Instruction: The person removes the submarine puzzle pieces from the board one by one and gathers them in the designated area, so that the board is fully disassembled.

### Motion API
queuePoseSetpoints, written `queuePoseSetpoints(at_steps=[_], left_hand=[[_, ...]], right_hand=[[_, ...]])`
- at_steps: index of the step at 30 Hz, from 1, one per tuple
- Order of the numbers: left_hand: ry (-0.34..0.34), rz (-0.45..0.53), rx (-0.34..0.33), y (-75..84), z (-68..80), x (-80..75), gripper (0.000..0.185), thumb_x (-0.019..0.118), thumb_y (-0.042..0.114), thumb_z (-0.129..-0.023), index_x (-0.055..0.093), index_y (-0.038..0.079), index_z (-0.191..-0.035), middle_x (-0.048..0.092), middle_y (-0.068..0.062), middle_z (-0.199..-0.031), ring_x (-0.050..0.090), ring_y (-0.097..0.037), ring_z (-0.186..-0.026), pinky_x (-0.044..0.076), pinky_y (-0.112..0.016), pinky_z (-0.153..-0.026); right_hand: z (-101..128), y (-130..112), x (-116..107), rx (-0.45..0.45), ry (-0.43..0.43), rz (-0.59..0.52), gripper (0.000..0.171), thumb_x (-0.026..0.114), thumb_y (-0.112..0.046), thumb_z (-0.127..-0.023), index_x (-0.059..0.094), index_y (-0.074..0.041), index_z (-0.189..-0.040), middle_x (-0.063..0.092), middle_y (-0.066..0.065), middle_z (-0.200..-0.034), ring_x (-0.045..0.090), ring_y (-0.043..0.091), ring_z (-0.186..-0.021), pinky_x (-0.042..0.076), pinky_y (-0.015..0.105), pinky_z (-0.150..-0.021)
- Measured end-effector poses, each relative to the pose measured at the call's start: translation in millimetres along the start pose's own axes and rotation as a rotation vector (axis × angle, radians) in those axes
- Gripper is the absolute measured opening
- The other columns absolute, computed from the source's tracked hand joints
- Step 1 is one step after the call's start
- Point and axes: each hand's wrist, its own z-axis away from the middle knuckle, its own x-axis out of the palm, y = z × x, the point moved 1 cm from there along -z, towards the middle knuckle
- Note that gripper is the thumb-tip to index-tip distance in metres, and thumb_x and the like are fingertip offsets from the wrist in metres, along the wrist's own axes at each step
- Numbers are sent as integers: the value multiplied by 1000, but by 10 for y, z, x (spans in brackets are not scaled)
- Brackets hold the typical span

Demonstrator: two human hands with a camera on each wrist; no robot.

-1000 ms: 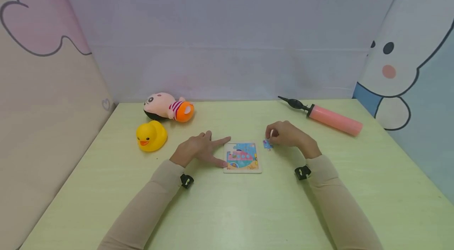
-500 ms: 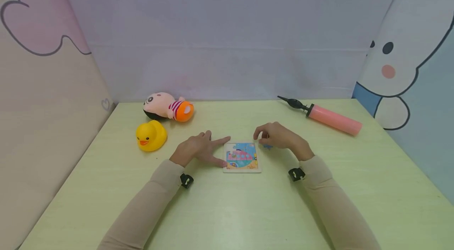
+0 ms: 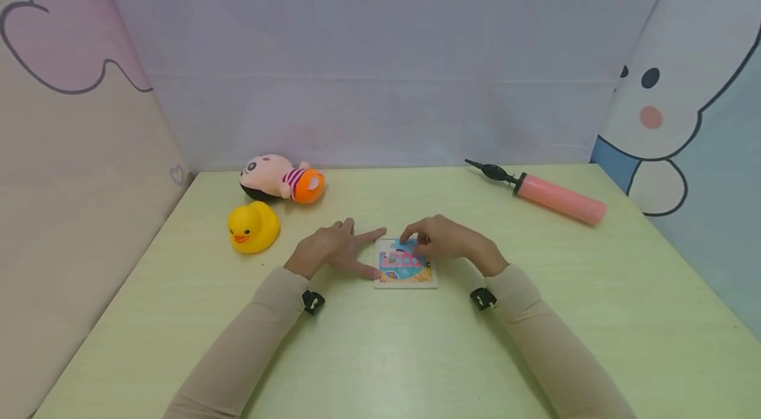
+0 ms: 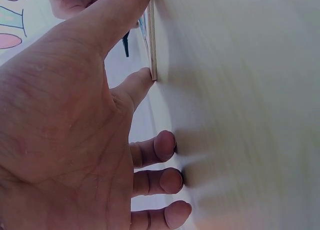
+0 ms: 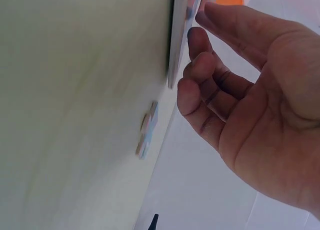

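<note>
A small square puzzle board [image 3: 407,271] with a blue and pink picture lies flat on the green table [image 3: 386,353]. My left hand [image 3: 333,248] rests beside it with fingers spread; in the left wrist view its thumb and index finger [image 4: 137,84] touch the board's edge [image 4: 152,44]. My right hand [image 3: 442,240] reaches over the board's upper right part, fingertips down on it, pinching what looks like a small puzzle piece, mostly hidden. In the right wrist view the curled fingers [image 5: 200,74] hover by the board's edge [image 5: 177,34], and a loose piece [image 5: 147,130] lies on the table beside it.
A yellow rubber duck [image 3: 252,227] and a pink plush doll [image 3: 282,179] sit at the back left. A pink hand pump [image 3: 559,199] lies at the back right. Printed fabric walls close in the table on three sides.
My right hand has moved left from the loose pieces beside the board to above the board's upper right part. The left hand and the board have stayed put.
</note>
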Motion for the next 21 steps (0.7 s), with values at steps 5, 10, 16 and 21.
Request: queuePoseSetpoints(at_steps=[5, 10, 16, 21], left_hand=[[-1, 9, 8, 2, 5, -6, 92, 56, 80, -81, 17, 48, -158, 32, -25, -150, 42, -40, -130, 50, -56, -90], [-1, 19, 12, 5, 2, -14, 92, 57, 79, -81, 18, 47, -158, 32, -25, -151, 43, -41, -130, 51, -56, -89], [3, 12, 4, -5, 3, -18, 92, 57, 80, -80, 19, 47, -158, 34, -25, -148, 45, -40, -125, 52, -54, -86], [2, 21, 2, -6, -1, -10, 92, 58, 80, -80, 19, 48, -157, 35, -25, -147, 46, -40, -125, 52, -55, -86]], right_hand=[[-39, -76, 61, 0, -33, 10, 30, 65, -12, -98, 65, -13, -128, 59, -2, -82, 49, 11, -72, 42, 26, -67], [-47, -137, 101, 43, -67, 24, 37, 64, -12, -99, 58, -14, -135, 58, -2, -81, 50, 12, -72, 42, 25, -66], [-66, -176, 120, 71, -64, 1, 35, 65, -12, -98, 55, -17, -132, 56, 0, -80, 50, 14, -70, 41, 26, -65], [-74, -169, 115, 115, -75, -32, 35, 64, -10, -98, 55, -19, -131, 53, 2, -81, 48, 16, -72, 40, 28, -66]])
